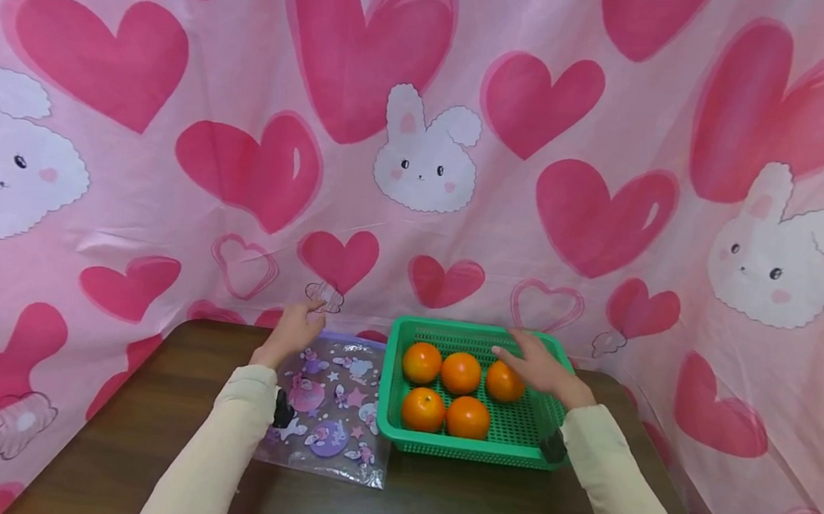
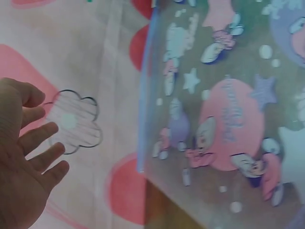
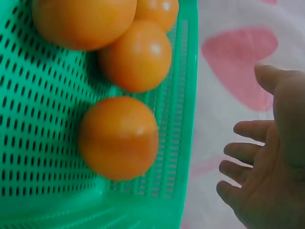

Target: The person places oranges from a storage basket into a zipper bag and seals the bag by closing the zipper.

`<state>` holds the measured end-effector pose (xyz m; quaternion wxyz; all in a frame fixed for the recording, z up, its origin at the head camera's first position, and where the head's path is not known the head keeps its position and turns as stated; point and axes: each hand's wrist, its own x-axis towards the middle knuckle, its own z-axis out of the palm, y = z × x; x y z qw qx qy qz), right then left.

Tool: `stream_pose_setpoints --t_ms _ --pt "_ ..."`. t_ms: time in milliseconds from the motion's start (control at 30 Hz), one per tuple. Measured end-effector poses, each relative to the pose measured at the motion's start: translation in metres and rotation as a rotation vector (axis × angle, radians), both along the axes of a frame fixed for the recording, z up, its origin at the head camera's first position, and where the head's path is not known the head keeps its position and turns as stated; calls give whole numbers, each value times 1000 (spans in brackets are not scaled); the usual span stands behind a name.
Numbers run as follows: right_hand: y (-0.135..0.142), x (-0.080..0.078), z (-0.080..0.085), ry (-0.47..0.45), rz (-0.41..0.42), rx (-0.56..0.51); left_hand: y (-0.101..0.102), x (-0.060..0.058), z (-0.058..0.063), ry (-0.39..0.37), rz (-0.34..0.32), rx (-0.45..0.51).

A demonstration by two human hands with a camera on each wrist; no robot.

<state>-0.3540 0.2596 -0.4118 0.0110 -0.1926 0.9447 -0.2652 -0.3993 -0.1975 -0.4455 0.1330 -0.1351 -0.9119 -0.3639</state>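
Observation:
My left hand [image 1: 294, 332] hovers by the upper left corner of a clear zip bag [image 1: 358, 406] printed with pink and purple cartoon figures. In the left wrist view its fingers [image 2: 40, 138] are spread loosely, apart from the bag [image 2: 233, 124], and hold nothing. Above the right part of a green plastic basket [image 1: 471, 445] is my right hand [image 1: 542, 368], partly covering the view of an orange [image 1: 502, 386]. The right wrist view shows its fingers [image 3: 243, 152] slightly bent and holding nothing, with that orange [image 3: 119, 138] lying in the basket apart from them.
Several more oranges [image 1: 423, 409] lie in the basket's left and middle parts. Bag and basket sit side by side on a dark wooden table [image 1: 430, 510]. A pink cloth [image 1: 414, 232] with hearts and rabbits hangs behind the table and at its sides.

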Motion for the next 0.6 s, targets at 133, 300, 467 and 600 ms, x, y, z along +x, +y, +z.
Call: stream_pose_setpoints --t_ms 133,300,467,600 --pt "-18 -1 3 -20 36 -13 -1 3 -15 -82 6 -15" --pt "-43 1 5 -32 97 -18 2 5 -34 -119 -13 -58" --pt "-69 4 4 -48 153 -33 13 10 -46 -194 4 -55" --pt "-89 4 4 -42 199 -22 21 14 -55 -229 6 -54"
